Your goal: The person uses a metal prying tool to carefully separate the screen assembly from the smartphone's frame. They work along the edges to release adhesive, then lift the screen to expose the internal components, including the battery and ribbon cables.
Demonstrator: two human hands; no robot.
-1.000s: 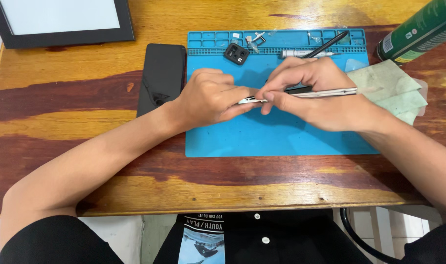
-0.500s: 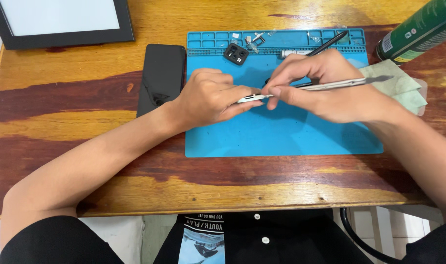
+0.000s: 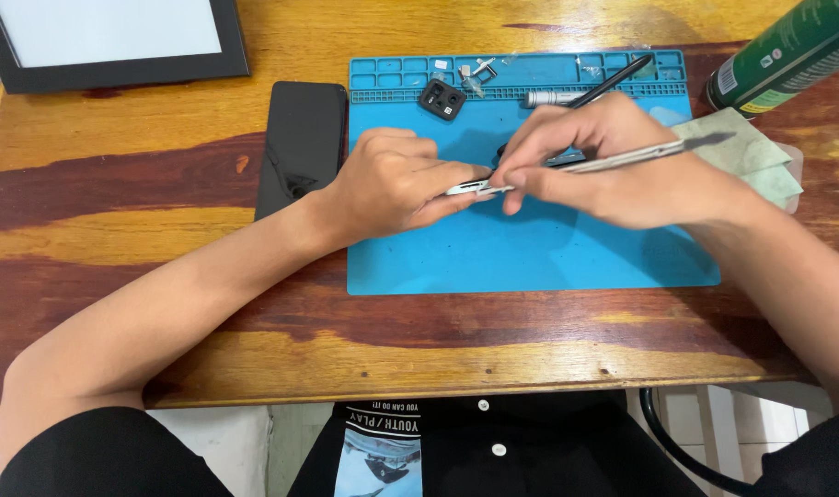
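Note:
My left hand grips a small silver metal part over the blue work mat. My right hand holds long metal tweezers whose tip meets that small part between both hands. The tweezers' back end points right, over a pale green cloth. A black phone lies face down just left of the mat, beside my left wrist.
A black camera module, small loose parts, a black pen-like tool and a grey marker-like tool lie along the mat's far trays. A green spray can lies at the far right. A black-framed white panel sits far left.
My right hand has tilted the tweezers so their back end rose up and to the right. My left hand has stayed in place on the small part.

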